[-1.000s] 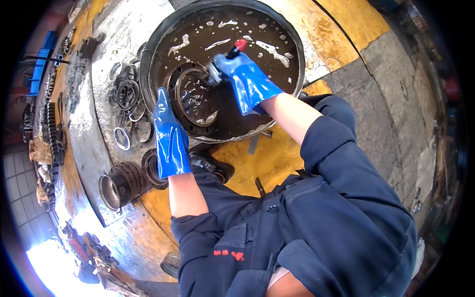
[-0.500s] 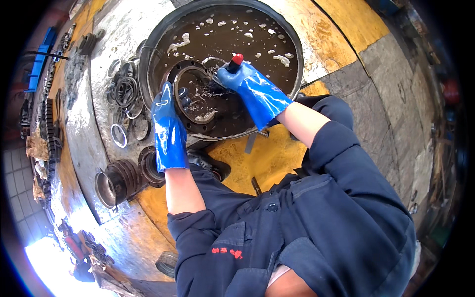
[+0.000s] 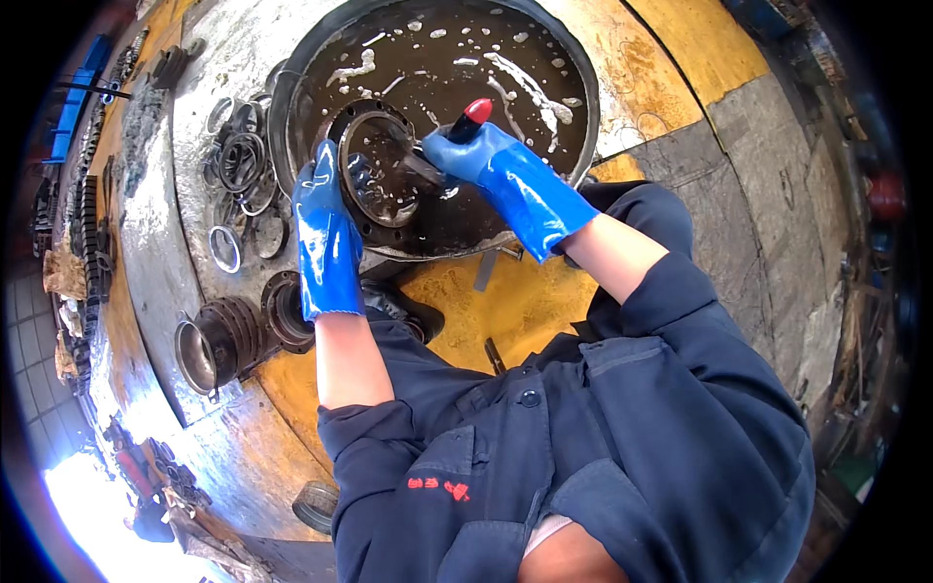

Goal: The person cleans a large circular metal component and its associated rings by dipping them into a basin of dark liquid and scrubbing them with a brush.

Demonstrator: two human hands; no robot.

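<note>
Both my hands wear blue rubber gloves. My left hand [image 3: 319, 199] is closed on the left side of a dark metal flanged ring [image 3: 391, 236] with bolt holes round its rim. The ring is tilted over dirty brown liquid in a big round black tub [image 3: 586, 87]. In my right hand [image 3: 474, 155] is a brush [image 3: 466, 124] with a black, red-tipped handle. Its dark head lies at the right inner side of the ring, blurred and partly hidden by the glove. White foam streaks float beyond the ring.
Several loose metal rings [image 3: 241, 163] lie on the floor left of the tub. Nearer me stand a ribbed metal cylinder [image 3: 222, 340] and a dark flanged part [image 3: 284, 309]. Another ring-shaped part [image 3: 319, 507] lies by my left side. A blue object [image 3: 83, 97] stands at far left.
The brush has moved slightly right and nearer me, its head now at the ring's right inner side. Longer foam streaks show on the liquid. My left hand still grips the ring.
</note>
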